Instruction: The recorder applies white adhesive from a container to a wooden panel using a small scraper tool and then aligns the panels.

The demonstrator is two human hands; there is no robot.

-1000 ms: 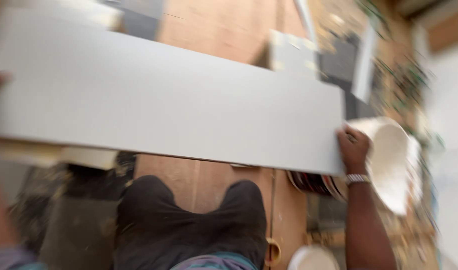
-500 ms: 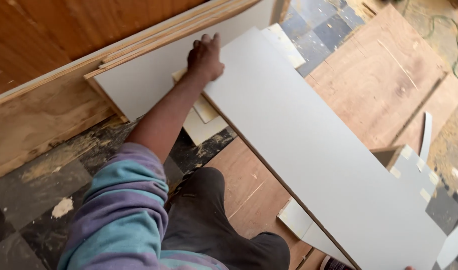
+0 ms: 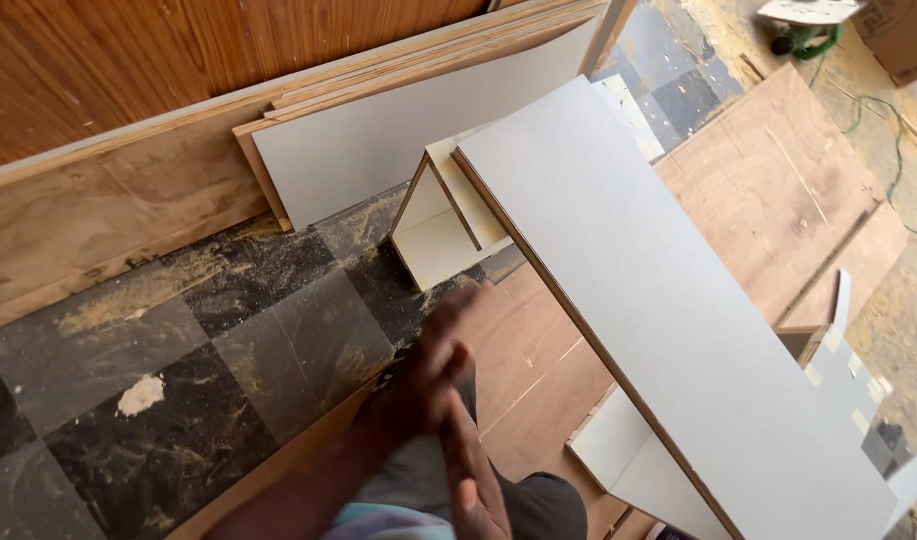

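The floor (image 3: pixel 179 350) is the largest thing in view, dark marbled tiles dusted with sawdust, with a pale chip of debris lying on 1 tile. Along the top runs a brown wooden wall panel (image 3: pixel 129 60), and several plywood sheets (image 3: pixel 99 220) lean against it on edge, the front one faced in pale grey laminate (image 3: pixel 379 150). To the right, a wide reddish plywood sheet (image 3: pixel 779 180) lies flat on the floor.

Across the middle lies the long grey-white board (image 3: pixel 659 300), running from upper centre down to the lower right corner. Its upper end rests on small white offcuts (image 3: pixel 439 220) standing and lying on the tiles; another white piece (image 3: pixel 619 450) shows under its lower part. No hand touches the board.

Both hands are low in the centre, blurred by motion. The left hand (image 3: pixel 434 360) is near the board's left edge but apart from it, fingers loosely spread, holding nothing. The right hand (image 3: pixel 474 480) is just below it, flat and open, fingers extended, also empty; whether the 2 hands touch I cannot tell.

A green cable (image 3: pixel 879 130) trails across the far right floor.
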